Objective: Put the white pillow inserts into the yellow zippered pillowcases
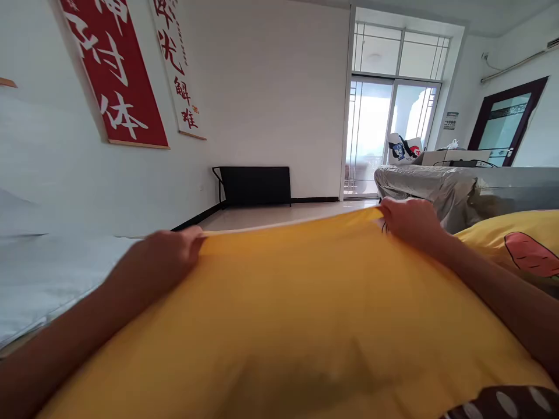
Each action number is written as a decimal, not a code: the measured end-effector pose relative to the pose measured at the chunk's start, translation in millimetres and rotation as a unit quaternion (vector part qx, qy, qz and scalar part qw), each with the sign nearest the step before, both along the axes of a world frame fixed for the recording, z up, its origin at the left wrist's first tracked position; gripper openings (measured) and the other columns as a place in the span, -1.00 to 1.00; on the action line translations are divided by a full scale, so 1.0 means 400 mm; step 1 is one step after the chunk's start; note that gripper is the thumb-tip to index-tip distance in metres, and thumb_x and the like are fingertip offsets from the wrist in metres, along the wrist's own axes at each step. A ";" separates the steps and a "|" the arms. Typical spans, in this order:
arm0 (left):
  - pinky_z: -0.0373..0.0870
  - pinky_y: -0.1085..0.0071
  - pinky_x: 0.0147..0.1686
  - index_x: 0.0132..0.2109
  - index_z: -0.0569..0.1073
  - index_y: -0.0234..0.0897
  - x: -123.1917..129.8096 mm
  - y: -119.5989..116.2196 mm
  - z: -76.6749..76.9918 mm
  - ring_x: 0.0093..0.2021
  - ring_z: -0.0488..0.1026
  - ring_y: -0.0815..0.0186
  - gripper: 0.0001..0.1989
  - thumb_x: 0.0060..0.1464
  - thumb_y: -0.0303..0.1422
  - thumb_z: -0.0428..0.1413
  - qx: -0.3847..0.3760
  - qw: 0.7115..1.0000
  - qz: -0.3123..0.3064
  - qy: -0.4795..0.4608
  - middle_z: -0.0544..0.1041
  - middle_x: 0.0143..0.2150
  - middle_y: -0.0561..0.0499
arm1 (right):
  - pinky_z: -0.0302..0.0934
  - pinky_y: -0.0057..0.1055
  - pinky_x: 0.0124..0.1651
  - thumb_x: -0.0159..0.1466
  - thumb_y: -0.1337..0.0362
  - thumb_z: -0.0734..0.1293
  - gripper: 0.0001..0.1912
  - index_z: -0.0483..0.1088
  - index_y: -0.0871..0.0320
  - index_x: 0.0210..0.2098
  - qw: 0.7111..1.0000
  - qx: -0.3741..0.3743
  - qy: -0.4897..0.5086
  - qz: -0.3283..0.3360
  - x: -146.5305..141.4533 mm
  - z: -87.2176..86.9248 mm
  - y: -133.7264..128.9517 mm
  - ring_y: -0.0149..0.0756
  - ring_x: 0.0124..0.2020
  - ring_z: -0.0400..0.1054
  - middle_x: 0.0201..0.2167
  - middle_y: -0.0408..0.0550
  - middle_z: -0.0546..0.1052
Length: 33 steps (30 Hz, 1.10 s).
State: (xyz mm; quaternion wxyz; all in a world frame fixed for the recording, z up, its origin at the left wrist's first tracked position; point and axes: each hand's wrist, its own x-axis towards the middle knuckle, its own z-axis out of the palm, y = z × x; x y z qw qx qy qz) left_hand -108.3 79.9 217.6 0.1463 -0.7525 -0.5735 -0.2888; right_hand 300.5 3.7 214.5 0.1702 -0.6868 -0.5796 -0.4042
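A yellow cloth [288,302] is stretched up before me and spreads down to the bottom of the view. My left hand [168,256] pinches its upper left corner, fingers closed. At the upper right corner, slightly higher, my right hand [410,221] is also closed on the edge. The top edge runs taut between both hands, with a thin pale strip along it. A dark brown patch with pale spots [502,402] shows at the lower right. Beyond my right forearm lies puffy yellow fabric [489,235] with a red carrot-like print; whether it joins the cloth is hidden.
A white-covered surface [52,273] lies to my left. At the right stands furniture under grey plastic sheeting [423,183], with bags [404,150] and boxes on it. A black folded panel [255,186] leans by the far wall, near a glass sliding door [371,128].
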 end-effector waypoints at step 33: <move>0.06 0.37 -0.42 -0.36 0.46 -0.37 0.113 0.061 0.051 -0.38 0.34 0.23 -0.46 0.21 -0.06 -0.22 0.066 0.986 0.046 0.147 0.44 -0.39 -0.10 | -0.18 -0.39 -0.43 0.24 0.13 0.16 -0.61 0.43 0.19 -0.57 0.996 -0.034 0.031 0.074 0.029 -0.042 0.098 -0.32 -0.49 0.28 -0.54 0.00 0.49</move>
